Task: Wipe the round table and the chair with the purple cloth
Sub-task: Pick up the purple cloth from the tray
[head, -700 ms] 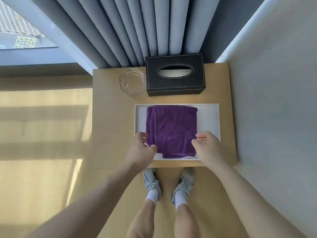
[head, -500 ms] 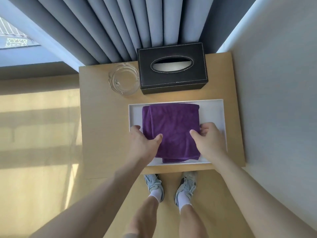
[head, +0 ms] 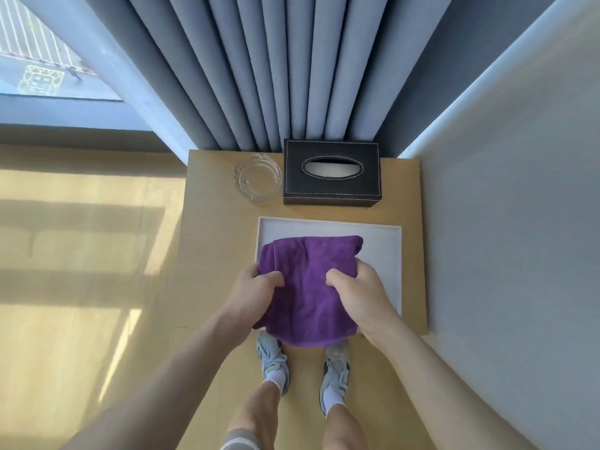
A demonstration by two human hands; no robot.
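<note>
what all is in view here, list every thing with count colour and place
cloth: 1, purple, gripped by both hands over the tray's near part
tray: 1, white, on the wooden top
tissue box: 1, black, at the back by the curtain
glass ashtray: 1, clear, left of the tissue box
wooden top: 1, light wood, against the wall
curtain: 1, grey-blue, behind
shoes: 2, pale, on the floor
left hand: 1, grips the cloth's left side
right hand: 1, grips its right side
</note>
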